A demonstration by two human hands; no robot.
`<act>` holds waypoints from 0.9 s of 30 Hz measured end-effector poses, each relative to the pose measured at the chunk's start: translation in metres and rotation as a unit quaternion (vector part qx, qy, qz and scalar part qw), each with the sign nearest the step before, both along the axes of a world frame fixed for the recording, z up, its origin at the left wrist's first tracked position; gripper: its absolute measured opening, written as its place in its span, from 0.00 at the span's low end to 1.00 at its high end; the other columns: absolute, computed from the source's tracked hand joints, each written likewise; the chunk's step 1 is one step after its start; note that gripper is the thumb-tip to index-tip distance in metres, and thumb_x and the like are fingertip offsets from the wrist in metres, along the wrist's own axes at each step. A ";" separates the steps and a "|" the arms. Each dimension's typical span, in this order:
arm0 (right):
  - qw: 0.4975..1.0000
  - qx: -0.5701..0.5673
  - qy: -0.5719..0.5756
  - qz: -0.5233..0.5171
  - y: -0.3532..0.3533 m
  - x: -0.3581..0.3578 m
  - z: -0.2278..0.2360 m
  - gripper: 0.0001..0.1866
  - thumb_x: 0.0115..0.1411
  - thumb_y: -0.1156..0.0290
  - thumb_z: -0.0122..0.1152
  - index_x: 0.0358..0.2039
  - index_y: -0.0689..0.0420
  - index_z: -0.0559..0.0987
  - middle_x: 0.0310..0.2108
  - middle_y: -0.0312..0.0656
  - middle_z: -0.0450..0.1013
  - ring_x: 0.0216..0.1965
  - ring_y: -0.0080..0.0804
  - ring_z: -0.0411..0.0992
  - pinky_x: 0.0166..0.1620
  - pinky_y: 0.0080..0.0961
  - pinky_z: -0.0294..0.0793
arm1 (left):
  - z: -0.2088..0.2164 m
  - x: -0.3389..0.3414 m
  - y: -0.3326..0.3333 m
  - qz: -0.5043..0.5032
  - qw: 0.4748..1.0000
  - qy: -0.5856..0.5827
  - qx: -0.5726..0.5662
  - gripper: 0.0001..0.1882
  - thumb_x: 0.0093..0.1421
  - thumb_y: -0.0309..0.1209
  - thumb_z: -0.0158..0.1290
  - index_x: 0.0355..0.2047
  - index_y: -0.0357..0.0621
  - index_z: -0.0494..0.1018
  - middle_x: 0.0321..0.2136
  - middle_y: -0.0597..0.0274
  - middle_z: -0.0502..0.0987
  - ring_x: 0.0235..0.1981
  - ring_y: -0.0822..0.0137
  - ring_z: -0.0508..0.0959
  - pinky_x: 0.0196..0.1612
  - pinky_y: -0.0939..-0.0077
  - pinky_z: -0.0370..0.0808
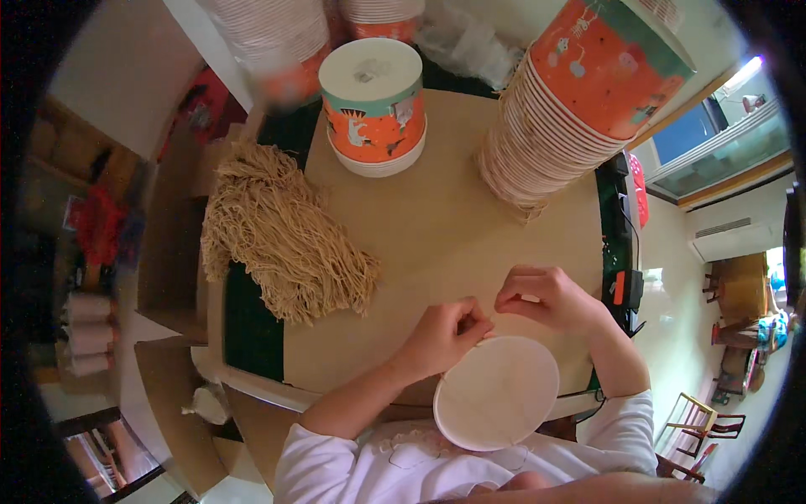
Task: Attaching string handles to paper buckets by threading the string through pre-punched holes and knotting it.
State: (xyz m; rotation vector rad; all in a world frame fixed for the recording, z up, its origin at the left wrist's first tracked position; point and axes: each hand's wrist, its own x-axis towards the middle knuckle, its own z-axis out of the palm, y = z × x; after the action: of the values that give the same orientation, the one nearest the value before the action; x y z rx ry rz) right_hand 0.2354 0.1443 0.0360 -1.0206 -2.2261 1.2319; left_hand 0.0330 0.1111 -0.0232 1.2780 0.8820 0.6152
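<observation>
A round white paper bucket [497, 393] is tilted against my lap at the table's near edge, its pale round face toward me. My left hand [445, 338] is closed in a pinch at the bucket's upper left rim. Just above the rim, my right hand [546, 298] is raised with thumb and fingertips pressed together. Whatever may be between those right fingertips is too small to make out. To the left lies a heap of tan cords [285, 239], many strands bundled together.
A short stack of orange and green printed buckets [375, 126] stands upside down at the back. At the right rises a tall nested stack [554, 126], cords hanging from it. More stacks [269, 34] and clear plastic [470, 50] are behind. Cardboard boxes [172, 260] flank the table's left side.
</observation>
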 end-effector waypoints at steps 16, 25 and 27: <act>0.992 -0.036 -0.079 -0.089 -0.014 -0.024 -0.006 0.02 0.51 0.78 0.59 0.27 0.60 0.75 0.26 0.41 0.72 0.25 0.36 0.72 0.29 0.26 0.71 | 0.019 -0.033 0.035 -0.126 0.976 -0.078 0.159 0.06 0.46 0.18 0.55 0.26 0.41 0.75 0.32 0.64 0.65 0.33 0.71 0.70 0.33 0.80 0.69; 0.989 -0.055 -0.094 -0.103 -0.025 -0.026 0.005 0.05 0.52 0.76 0.57 0.31 0.60 0.75 0.27 0.44 0.72 0.27 0.39 0.73 0.29 0.29 0.72 | 0.001 -0.016 0.015 -0.045 0.972 -0.054 0.222 0.05 0.49 0.20 0.56 0.28 0.40 0.75 0.30 0.60 0.69 0.28 0.66 0.73 0.30 0.75 0.72; 0.987 -0.062 -0.093 -0.120 -0.028 -0.027 0.007 0.04 0.52 0.77 0.57 0.30 0.60 0.75 0.27 0.43 0.72 0.27 0.38 0.73 0.30 0.28 0.72 | 0.004 -0.017 0.013 -0.047 0.975 -0.052 0.209 0.06 0.49 0.21 0.56 0.29 0.39 0.74 0.29 0.60 0.69 0.27 0.67 0.73 0.30 0.76 0.72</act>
State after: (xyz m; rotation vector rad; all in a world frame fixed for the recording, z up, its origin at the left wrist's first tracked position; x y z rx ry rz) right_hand 0.2083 0.1158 0.0434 -1.4587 -2.1019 1.2236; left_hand 0.0164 0.1245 -0.0194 1.6384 0.6177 0.8124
